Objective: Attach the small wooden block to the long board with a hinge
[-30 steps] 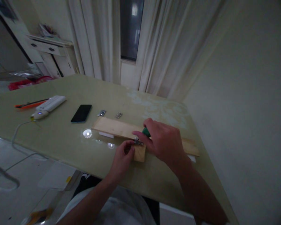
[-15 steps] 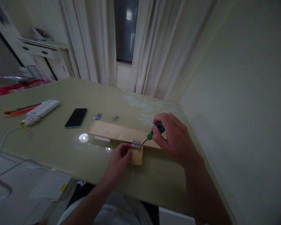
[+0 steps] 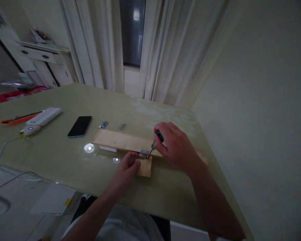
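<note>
My right hand (image 3: 174, 142) is closed around a green-handled screwdriver (image 3: 160, 135). Its shaft slants down to the right end of a metal hinge (image 3: 144, 153). The hinge lies where a long wooden board (image 3: 120, 140) meets a small wooden block (image 3: 143, 167). With thumb and fingers, my left hand (image 3: 126, 167) grips the block's left side, its fingertips close to the hinge. Whether the tip sits in a screw is too small to tell. Part of the board is hidden behind my right hand and forearm.
Two more hinges, one folded (image 3: 103, 125) and one flat (image 3: 121, 127), lie behind the board. A phone (image 3: 79, 126), a white corded device (image 3: 41, 120) and an orange-and-black tool (image 3: 20, 118) are on the left. A white piece (image 3: 108, 148) shows under the board. The wall (image 3: 261, 117) stands close on the right.
My right hand has moved left with the screwdriver, which now stands steeper with its tip at the hinge's right end. The left hand keeps its grip on the block.
</note>
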The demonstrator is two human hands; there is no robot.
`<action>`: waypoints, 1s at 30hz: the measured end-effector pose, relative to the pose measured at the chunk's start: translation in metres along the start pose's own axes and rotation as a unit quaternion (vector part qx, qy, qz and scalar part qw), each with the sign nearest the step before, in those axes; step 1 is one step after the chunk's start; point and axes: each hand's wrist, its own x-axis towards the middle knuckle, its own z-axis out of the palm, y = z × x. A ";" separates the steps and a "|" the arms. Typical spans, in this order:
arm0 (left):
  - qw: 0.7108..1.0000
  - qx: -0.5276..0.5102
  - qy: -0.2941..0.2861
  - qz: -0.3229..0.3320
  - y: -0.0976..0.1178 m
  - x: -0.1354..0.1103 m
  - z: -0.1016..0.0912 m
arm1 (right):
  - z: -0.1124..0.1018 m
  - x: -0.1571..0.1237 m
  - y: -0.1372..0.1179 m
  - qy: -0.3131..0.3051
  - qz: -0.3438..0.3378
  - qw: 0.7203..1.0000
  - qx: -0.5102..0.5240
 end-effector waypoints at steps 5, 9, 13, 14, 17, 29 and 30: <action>1.000 -0.009 -0.001 0.018 -0.001 -0.001 0.002 | -0.003 -0.003 -0.003 -0.006 -0.041 0.999 -0.012; 0.999 -0.008 0.007 0.049 -0.001 -0.001 0.003 | -0.006 -0.005 -0.005 0.014 0.005 0.995 -0.097; 0.999 -0.011 0.006 0.051 -0.002 -0.001 0.003 | -0.009 -0.005 -0.008 -0.035 -0.072 0.997 0.006; 0.999 -0.011 0.005 0.053 -0.003 0.000 0.003 | -0.009 -0.005 -0.008 -0.038 -0.077 0.996 0.010; 0.997 -0.008 0.007 0.071 -0.006 0.000 0.004 | -0.009 -0.005 -0.009 -0.028 -0.006 0.998 -0.055; 0.993 0.017 0.021 0.116 -0.012 0.002 0.004 | -0.010 -0.006 -0.015 -0.070 0.049 0.994 -0.065; 0.993 0.014 0.022 0.115 -0.012 0.002 0.004 | -0.010 -0.006 -0.014 -0.073 0.035 0.996 -0.046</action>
